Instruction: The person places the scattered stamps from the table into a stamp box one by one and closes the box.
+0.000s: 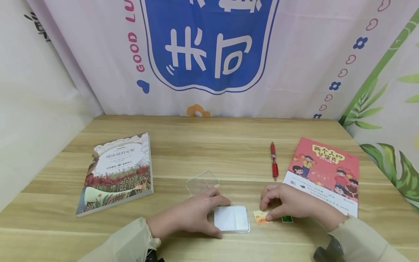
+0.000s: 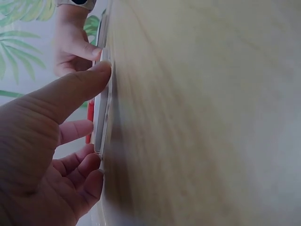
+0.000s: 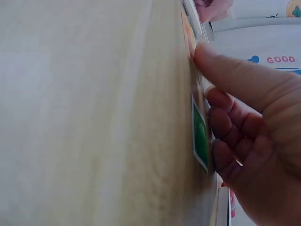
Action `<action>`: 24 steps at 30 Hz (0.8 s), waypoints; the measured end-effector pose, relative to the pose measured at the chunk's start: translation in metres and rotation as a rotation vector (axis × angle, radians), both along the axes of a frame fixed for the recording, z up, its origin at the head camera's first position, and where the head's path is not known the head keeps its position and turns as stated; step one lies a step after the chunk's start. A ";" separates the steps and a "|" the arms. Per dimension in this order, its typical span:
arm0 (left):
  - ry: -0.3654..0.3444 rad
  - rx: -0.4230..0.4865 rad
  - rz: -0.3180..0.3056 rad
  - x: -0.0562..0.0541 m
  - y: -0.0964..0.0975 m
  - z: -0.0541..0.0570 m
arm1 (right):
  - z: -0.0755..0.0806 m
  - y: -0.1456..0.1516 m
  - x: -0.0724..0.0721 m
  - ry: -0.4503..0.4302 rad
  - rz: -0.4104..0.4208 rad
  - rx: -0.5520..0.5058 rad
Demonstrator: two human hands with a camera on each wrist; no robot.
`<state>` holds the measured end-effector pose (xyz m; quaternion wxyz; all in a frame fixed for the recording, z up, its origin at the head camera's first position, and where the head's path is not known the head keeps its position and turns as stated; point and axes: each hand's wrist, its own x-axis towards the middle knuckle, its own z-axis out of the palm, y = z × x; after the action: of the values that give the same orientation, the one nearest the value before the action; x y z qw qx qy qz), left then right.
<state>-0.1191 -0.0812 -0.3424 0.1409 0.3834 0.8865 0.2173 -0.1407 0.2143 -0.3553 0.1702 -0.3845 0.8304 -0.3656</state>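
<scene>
A shallow clear plastic case (image 1: 243, 219) with a white filling lies flat in the head view. My left hand (image 1: 202, 213) grips its left side, thumb at the near edge and fingers at the far edge. Just right of the case is a small orange-and-cream stamp (image 1: 260, 217). My right hand (image 1: 289, 202) holds that stamp's right part, with the thumb on it and the index fingertip at its far edge. A green stamp with a pale border (image 3: 200, 136) lies beneath the right hand's other fingers, partly hidden in the head view.
Behind the left hand lies a clear plastic lid (image 1: 204, 181). A thick illustrated book (image 1: 119, 171) is at the left, a red book (image 1: 327, 171) at the right, partly behind the right forearm. Beside the red book is a red pen (image 1: 274, 160). A printed curtain (image 1: 294, 65) hangs behind the table.
</scene>
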 end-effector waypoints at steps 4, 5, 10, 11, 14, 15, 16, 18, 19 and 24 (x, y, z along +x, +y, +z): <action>0.002 0.002 -0.003 0.000 0.000 -0.001 | 0.001 -0.002 0.000 -0.037 -0.023 0.019; 0.006 0.004 -0.006 -0.001 0.000 -0.001 | 0.002 -0.003 0.000 -0.042 -0.026 0.026; 0.009 0.005 -0.007 -0.001 0.000 -0.001 | 0.003 -0.005 0.000 -0.054 -0.038 0.055; 0.008 0.004 -0.005 -0.001 0.000 -0.001 | 0.003 -0.005 0.000 -0.060 -0.043 0.059; 0.010 0.002 0.000 -0.001 0.000 -0.001 | 0.004 -0.006 0.001 -0.082 -0.064 0.073; 0.013 0.002 0.002 -0.001 0.000 -0.002 | 0.005 -0.007 0.001 -0.088 -0.070 0.077; 0.014 0.003 0.005 -0.001 0.000 -0.002 | 0.005 -0.007 0.002 -0.092 -0.077 0.080; 0.018 0.009 0.011 -0.002 0.000 -0.002 | 0.007 -0.008 0.002 -0.097 -0.091 0.089; 0.017 0.013 0.013 -0.002 0.001 -0.002 | 0.008 -0.009 0.003 -0.099 -0.098 0.093; 0.020 0.024 0.028 -0.003 0.002 -0.003 | 0.012 -0.011 0.005 -0.133 -0.123 0.083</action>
<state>-0.1217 -0.0794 -0.3458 0.1241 0.3747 0.8905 0.2262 -0.1354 0.2029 -0.3431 0.2180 -0.3004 0.8536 -0.3655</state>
